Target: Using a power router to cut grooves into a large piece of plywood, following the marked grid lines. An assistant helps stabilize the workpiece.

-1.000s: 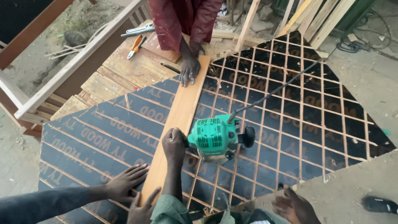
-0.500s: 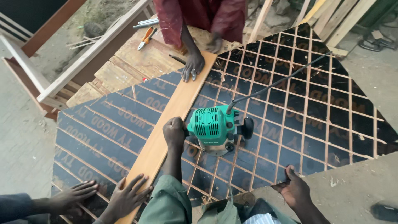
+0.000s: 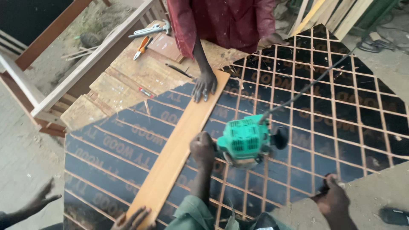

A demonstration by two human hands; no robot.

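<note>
At the bottom centre of the frame, fingers of another person's hand (image 3: 133,219) press on the near end of a long wooden plank (image 3: 179,147), and a further hand (image 3: 40,200) hovers spread at the lower left edge. At the lower right, the right hand (image 3: 334,200) rests on the near edge of a dark grooved plywood sheet (image 3: 341,123), fingers curled; whether it grips anything cannot be told. Just above the bottom centre, the left hand (image 3: 202,149) is closed around the near handle of a green router (image 3: 247,142), which stands on the sheet just beside the plank. Farther up, a person in a red shirt presses a spread hand (image 3: 204,85) on the plank's far end. Pliers (image 3: 140,47) lie at the upper left.
</note>
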